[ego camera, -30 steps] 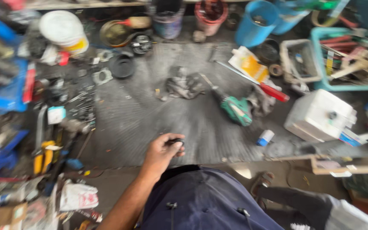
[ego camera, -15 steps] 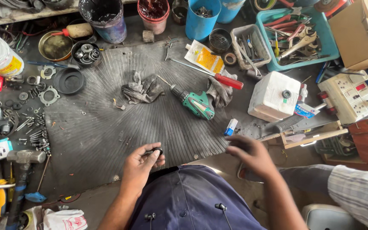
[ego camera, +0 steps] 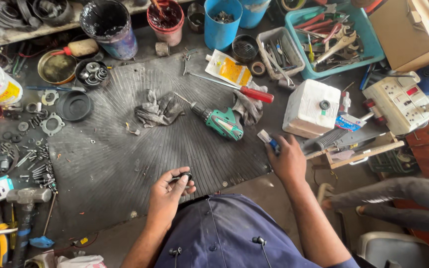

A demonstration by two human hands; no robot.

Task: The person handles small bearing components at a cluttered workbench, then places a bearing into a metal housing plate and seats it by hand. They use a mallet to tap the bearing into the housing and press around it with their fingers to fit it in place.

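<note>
A ribbed black rubber mat (ego camera: 125, 164) covers the cluttered workshop floor; at its near edge the left hand (ego camera: 167, 196) pinches a small black ring (ego camera: 186, 175) between thumb and fingertips, as half a second ago; the right hand (ego camera: 288, 161) has reached farther out, fingers now closed on a small blue-and-white tube (ego camera: 268, 139), just beside the green cordless drill (ego camera: 223, 121) and crumpled grey rag (ego camera: 159, 110).

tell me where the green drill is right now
In the head view, the green drill lies on the ribbed black mat, right of centre, between the grey rag and the red-handled screwdriver.
</note>
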